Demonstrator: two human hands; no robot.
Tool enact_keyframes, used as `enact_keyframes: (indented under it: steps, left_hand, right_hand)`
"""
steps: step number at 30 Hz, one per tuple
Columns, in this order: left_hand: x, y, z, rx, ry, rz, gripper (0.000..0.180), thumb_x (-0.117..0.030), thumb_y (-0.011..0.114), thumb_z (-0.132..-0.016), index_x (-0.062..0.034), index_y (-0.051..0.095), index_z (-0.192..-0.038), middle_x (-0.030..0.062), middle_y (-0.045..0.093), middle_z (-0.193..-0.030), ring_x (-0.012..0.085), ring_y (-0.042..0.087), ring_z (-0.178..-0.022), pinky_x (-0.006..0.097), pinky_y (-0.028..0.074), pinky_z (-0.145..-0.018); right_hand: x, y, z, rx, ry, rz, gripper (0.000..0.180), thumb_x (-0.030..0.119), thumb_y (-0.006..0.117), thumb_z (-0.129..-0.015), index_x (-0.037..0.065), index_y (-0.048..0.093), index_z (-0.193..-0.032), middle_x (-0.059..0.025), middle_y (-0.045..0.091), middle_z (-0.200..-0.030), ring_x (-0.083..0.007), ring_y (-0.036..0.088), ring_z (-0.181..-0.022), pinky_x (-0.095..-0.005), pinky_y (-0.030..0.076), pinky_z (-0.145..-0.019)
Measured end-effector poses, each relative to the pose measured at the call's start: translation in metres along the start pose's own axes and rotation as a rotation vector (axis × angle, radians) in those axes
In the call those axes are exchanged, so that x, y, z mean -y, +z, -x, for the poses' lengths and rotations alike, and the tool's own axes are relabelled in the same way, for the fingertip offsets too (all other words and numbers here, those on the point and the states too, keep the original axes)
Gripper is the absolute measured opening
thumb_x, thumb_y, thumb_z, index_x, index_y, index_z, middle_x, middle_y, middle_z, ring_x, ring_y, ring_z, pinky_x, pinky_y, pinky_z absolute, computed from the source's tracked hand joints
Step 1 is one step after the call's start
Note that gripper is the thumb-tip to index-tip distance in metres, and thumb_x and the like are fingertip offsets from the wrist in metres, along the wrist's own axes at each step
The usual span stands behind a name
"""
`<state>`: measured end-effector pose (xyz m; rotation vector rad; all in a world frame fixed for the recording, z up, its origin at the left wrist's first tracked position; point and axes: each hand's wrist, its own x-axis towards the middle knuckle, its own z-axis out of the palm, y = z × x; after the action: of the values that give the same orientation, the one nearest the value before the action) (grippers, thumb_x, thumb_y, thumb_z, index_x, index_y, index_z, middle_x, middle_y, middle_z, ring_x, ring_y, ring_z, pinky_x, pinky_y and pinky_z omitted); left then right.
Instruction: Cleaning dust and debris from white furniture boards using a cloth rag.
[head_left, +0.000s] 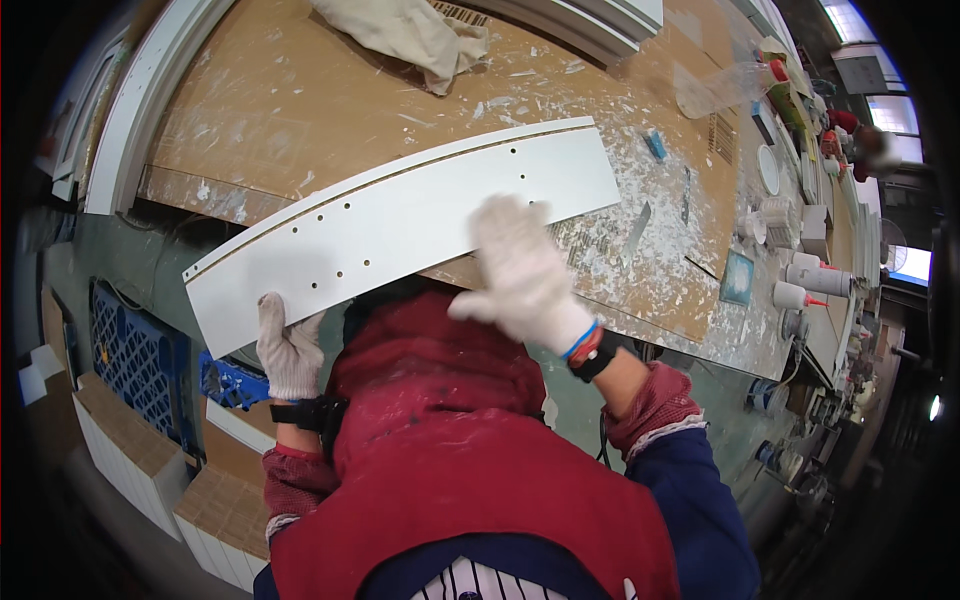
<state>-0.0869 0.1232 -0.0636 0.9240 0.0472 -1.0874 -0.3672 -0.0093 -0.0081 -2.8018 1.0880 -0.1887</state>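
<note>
A long white panel (420, 205) lies across the workbench, its left end jutting past the bench's front edge. Several small drilled holes dot its face, and a thin groove follows its far long edge. My left hand (288, 347), in a pale knit glove, grips the near edge close to the left end, thumb on top and fingers mostly hidden below. Over the near edge right of the middle is my gloved right hand (525, 270), slightly blurred, its fingers stretched out and thumb spread. Nothing shows in it; whether it touches the panel I cannot tell.
Paint-spattered cardboard (300, 130) covers the bench. A beige cloth (410, 35) and white boards (590, 20) lie at the back. Rightward are a blue block (655, 144), a metal blade (637, 228) and glue bottles (795, 297). A blue plastic crate (140, 345) and stacked panels (135, 470) stand lower left.
</note>
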Motion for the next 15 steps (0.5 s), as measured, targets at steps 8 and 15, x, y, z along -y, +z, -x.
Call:
enact_keyframes:
  steps: [8,15]
  left_hand:
    - [0.002,0.005,0.005,0.065,0.001,0.070,0.034,-0.011,0.051,-0.097,-0.0006,0.043,-0.128,0.0179,0.052,-0.126,0.0324,0.057,-0.115,0.045,0.058,-0.088]
    - [0.007,0.015,0.001,0.045,0.000,0.071,0.031,-0.012,0.053,-0.096,0.0000,0.045,-0.124,0.0183,0.053,-0.124,0.0333,0.058,-0.113,0.047,0.058,-0.087]
  right_hand:
    - [0.014,-0.031,0.021,-0.164,0.134,-0.869,0.013,0.017,0.060,-0.089,0.006,0.066,-0.094,-0.0114,0.066,-0.088,-0.0263,0.064,-0.078,-0.0335,0.052,-0.070]
    - [-0.119,-0.037,0.060,-0.007,0.857,0.159,0.051,0.040,0.060,-0.087,0.003,0.052,-0.120,-0.0177,0.054,-0.118,-0.0344,0.053,-0.107,-0.0437,0.044,-0.089]
